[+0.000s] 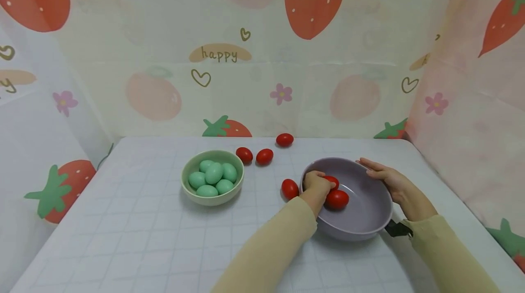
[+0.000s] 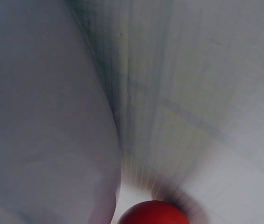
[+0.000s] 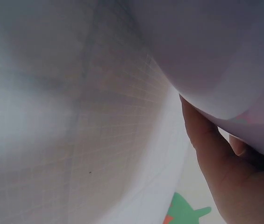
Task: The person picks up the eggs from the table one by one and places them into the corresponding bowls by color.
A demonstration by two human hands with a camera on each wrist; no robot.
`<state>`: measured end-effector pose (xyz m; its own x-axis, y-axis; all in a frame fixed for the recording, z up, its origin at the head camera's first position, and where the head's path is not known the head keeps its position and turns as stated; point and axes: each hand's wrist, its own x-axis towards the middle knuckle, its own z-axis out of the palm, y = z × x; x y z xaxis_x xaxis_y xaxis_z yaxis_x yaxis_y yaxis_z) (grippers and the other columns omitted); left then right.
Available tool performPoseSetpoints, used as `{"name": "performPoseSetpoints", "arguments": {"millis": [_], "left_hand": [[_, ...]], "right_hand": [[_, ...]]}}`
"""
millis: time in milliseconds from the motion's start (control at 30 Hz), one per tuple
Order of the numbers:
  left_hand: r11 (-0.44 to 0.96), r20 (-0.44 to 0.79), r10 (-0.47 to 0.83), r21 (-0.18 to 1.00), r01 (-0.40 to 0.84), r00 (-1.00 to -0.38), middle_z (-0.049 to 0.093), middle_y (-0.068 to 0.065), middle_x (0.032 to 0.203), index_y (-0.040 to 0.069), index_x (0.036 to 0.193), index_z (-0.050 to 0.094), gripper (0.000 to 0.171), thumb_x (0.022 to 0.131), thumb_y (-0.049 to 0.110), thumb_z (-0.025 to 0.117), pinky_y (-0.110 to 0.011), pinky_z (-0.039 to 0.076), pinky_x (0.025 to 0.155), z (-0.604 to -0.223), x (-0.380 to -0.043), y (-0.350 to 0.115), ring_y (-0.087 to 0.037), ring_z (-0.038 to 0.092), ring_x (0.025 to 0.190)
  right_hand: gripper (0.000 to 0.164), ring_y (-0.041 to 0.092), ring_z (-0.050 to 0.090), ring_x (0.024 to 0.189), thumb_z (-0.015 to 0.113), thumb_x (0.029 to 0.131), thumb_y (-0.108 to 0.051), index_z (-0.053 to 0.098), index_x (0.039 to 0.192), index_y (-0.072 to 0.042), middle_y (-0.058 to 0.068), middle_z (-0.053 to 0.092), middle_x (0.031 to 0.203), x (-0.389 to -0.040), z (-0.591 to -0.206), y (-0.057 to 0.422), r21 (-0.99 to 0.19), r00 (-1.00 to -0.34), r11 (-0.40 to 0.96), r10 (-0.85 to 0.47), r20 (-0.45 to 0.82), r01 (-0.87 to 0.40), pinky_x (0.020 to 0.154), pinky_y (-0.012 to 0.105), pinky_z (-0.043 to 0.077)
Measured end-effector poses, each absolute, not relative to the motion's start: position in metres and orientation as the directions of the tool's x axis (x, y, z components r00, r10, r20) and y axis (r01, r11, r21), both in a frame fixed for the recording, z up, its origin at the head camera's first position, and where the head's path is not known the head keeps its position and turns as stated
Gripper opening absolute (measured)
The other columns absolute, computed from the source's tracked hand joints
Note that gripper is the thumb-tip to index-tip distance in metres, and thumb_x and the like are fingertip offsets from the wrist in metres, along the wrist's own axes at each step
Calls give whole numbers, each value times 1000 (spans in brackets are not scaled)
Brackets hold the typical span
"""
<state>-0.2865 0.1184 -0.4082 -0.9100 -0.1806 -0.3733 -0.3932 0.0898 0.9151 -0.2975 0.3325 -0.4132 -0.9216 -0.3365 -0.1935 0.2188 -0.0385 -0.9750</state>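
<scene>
Fingers of your left hand point(image 1: 316, 189) curl over the near-left rim of the mauve bowl point(image 1: 348, 236), and with your thumb they pinch the farther red egg point(image 1: 334, 180) inside it. A nearer red egg point(image 1: 337, 200) lies in the bowl just beside that one. Your right hand point(image 1: 397, 187) rests against the bowl's right side, its fingers fairly straight along the outer wall. Outside, close to the bowl's left wall, you have a lone red egg point(image 1: 289, 189); three more red eggs point(image 1: 264, 156) lie farther back on the checked tabletop point(image 1: 139, 229). Well to your left stands a pale green bowl point(image 1: 213, 201) piled with mint-green eggs point(image 1: 213, 173). Strawberry-printed fabric point(image 1: 164, 47) hangs behind the table.
</scene>
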Motion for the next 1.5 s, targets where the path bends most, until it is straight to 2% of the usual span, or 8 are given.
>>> {"name": "performPoseSetpoints", "arguments": {"millis": [167, 400, 633, 833, 1167, 1233, 1367, 1500], "left_hand": [[140, -353, -192, 914, -382, -916, 62, -7, 93, 6, 95, 68, 24, 75, -2, 80, -36, 51, 86, -406, -288, 118, -24, 57, 94], [135, -380, -183, 904, -406, -907, 62, -9, 98, 7, 100, 68, 31, 74, -4, 79, -38, 52, 86, -413, -296, 117, -26, 56, 96], [155, -371, -184, 903, -400, -910, 61, -9, 96, 8, 101, 68, 30, 76, -7, 75, -35, 54, 76, -418, -299, 118, -26, 56, 90], [217, -313, -165, 914, -344, -936, 64, -7, 99, 7, 107, 69, 32, 77, -3, 75, -35, 52, 81, -394, -280, 109, -24, 58, 92], [168, -277, -84, 943, -287, -957, 63, -9, 101, 3, 113, 66, 33, 81, -1, 74, -35, 46, 94, -382, -273, 100, -24, 58, 99], [145, -285, -59, 946, -291, -957, 63, -10, 104, 3, 114, 65, 33, 82, -1, 73, -35, 46, 95, -379, -271, 97, -24, 57, 100], [102, -314, -2, 944, -312, -949, 61, -8, 99, 5, 117, 65, 33, 85, 1, 71, -27, 51, 70, -373, -267, 86, -17, 53, 73], [53, -268, 79, 963, -265, -960, 60, -5, 92, 5, 122, 63, 33, 89, 4, 67, -19, 38, 52, -371, -264, 71, -14, 50, 62]], "right_hand": [[43, -4, 54, 102, 44, 102, -6, 71, 108, -39, -25, 63, 109, -300, -414, 332, -972, -919, -69, -346, -186, 223, 87, 18, 42], [42, -4, 55, 102, 46, 102, -7, 71, 107, -39, -24, 64, 109, -302, -414, 331, -969, -915, -71, -351, -197, 235, 87, 18, 43], [40, -3, 54, 102, 48, 101, -9, 71, 109, -40, -24, 64, 108, -301, -414, 329, -967, -921, -60, -322, -218, 249, 87, 18, 44], [39, -4, 53, 102, 49, 101, -10, 67, 122, -38, -25, 63, 108, -301, -415, 331, -966, -923, -47, -310, -228, 254, 88, 17, 43], [42, -4, 56, 101, 47, 101, -7, 72, 103, -39, -24, 64, 107, -299, -413, 331, -968, -920, -77, -338, -198, 237, 86, 17, 44], [41, -5, 56, 100, 48, 101, -8, 72, 106, -40, -25, 64, 107, -299, -412, 332, -969, -922, -63, -328, -208, 241, 87, 17, 44], [40, -5, 55, 101, 49, 101, -8, 71, 112, -39, -25, 63, 107, -299, -413, 332, -969, -921, -50, -325, -214, 242, 87, 17, 43], [41, -5, 55, 101, 47, 101, -7, 70, 113, -38, -24, 63, 108, -298, -413, 332, -971, -918, -65, -345, -193, 229, 87, 18, 43]]}}
